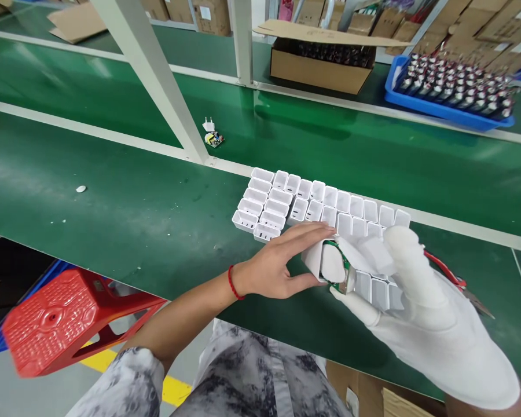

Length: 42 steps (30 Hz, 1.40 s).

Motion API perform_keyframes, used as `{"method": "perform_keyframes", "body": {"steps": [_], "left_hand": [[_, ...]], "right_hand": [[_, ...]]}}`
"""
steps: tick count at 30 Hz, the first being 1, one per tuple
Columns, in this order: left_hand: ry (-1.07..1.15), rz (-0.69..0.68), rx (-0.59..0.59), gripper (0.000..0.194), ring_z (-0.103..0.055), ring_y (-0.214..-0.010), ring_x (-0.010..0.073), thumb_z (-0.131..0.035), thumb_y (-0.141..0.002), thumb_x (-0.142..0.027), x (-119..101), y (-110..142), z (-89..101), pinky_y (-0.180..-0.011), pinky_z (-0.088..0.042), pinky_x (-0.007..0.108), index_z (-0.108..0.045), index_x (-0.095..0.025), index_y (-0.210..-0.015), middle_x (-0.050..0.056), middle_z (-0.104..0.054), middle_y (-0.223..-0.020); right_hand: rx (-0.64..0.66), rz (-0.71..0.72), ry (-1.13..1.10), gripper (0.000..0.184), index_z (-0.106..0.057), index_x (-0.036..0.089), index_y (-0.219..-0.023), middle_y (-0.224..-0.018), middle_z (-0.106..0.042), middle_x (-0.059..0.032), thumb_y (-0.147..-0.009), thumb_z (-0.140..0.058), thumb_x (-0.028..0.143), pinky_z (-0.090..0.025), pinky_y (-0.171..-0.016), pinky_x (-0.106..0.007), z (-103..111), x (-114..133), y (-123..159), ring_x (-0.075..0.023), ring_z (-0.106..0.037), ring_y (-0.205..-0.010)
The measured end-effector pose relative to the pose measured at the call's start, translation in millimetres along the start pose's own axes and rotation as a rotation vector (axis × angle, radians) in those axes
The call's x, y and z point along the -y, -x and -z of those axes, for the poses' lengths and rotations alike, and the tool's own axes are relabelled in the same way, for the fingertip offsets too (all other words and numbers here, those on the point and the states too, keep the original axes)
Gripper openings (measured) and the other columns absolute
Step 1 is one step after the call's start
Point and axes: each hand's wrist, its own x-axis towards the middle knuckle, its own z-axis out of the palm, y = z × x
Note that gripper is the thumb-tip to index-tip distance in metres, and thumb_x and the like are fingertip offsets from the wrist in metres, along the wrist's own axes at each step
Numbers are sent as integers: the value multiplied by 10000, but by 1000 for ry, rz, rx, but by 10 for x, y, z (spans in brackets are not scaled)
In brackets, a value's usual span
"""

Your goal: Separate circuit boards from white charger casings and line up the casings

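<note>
— Where do the plastic shells [312, 205] lie?

— In rows on the belt [125, 214], near its front edge, just before the rail [113, 138] that runs across it.

— And the hands?

— The left hand [282, 263] is in front of the rows, the right hand [421, 313] to its right; one shell [319, 260] sits between them, with a circuit board [345, 275] at its right end.

— Behind the rail?

— A plug part and small board [212, 134] lie beside the slanted post [156, 75]. Farther back, a cardboard box [325, 58]; right of it a tray [443, 110] full of small parts.

— To the right?

— Cutters [455, 282] lie behind the right hand.

— Below the belt?

— A stool [65, 318] on the floor at left.
</note>
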Motion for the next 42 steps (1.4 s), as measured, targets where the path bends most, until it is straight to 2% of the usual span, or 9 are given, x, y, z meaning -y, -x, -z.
{"method": "perform_keyframes", "body": {"steps": [5,9,12,18,22,26,29,36,42], "left_hand": [[8,8,-8,624,-583,-1327,307,-701,-865,-261,-5,6,-47,-1114,-521,509,-447,-239,-1434,147,-608,-1376],[205,133,-86,615,-618,-1266,300,-758,-817,-267,-3,25,-131,-983,-615,445,-481,-234,-1365,148,-600,-1329],[365,231,-126,654,-596,-1300,300,-769,-796,-212,2,42,-216,-986,-611,417,-437,-240,-1360,165,-564,-1369],[230,172,-31,984,-522,-1373,324,-773,-789,-205,-130,-68,-189,-1139,-489,523,-174,-303,-1563,135,-551,-1368],[7,160,57,879,-572,-1228,303,-825,-762,-445,-272,-205,-10,-1045,-547,473,-399,-273,-1511,126,-535,-1288],[-209,127,33,544,-612,-909,193,-656,-915,-482,-313,-275,73,-817,-585,355,-539,-252,-1393,46,-586,-986],[-213,92,-84,354,-644,-877,173,-641,-946,-362,-307,-263,49,-795,-586,329,-571,-223,-1263,38,-641,-969],[-92,4,-466,271,-683,-937,186,-727,-827,-158,-280,-132,-211,-707,-591,273,-525,-201,-1004,48,-635,-946],[-58,24,-602,360,-685,-993,206,-719,-850,-181,-201,-136,-356,-844,-616,362,-547,-188,-1166,76,-643,-1029]], "right_hand": [[63,214,294,942,-93,335,-1634,-1400,-599,-138,-884,-617,114,-580,-956,-517,-23,12,-11,-355,-615,-1231],[14,-91,-78,1063,8,471,-1597,-1645,-309,-70,-850,-746,422,-539,-1013,-590,-135,-73,116,-391,-495,-1379],[-24,-427,-412,938,21,470,-1594,-1600,-400,-64,-922,-631,532,-564,-1000,-511,-280,-95,195,-313,-601,-1287],[-10,-602,-592,638,-442,381,-1515,-1412,-608,-37,-931,-577,599,-581,-982,-403,-486,-27,116,-262,-636,-1217],[-49,-615,-585,609,-566,328,-1422,-1238,-705,-59,-883,-653,598,-588,-952,-437,-513,-95,99,-258,-697,-1040],[-41,-496,-552,631,-594,307,-1405,-1363,-650,-73,-873,-635,643,-454,-1131,-502,-522,-179,119,-310,-595,-1278],[-111,-502,-467,524,-623,324,-1381,-1430,-607,-35,-924,-600,580,-398,-1177,-507,-521,-182,117,-299,-537,-1354],[-279,-595,-481,419,-713,339,-1258,-1238,-723,-10,-890,-652,529,-608,-920,-456,-544,-103,-12,-279,-710,-1065],[-393,-704,-588,491,-750,296,-1198,-1164,-749,-47,-804,-722,589,-591,-937,-481,-643,-152,-127,-301,-701,-1063]]}}
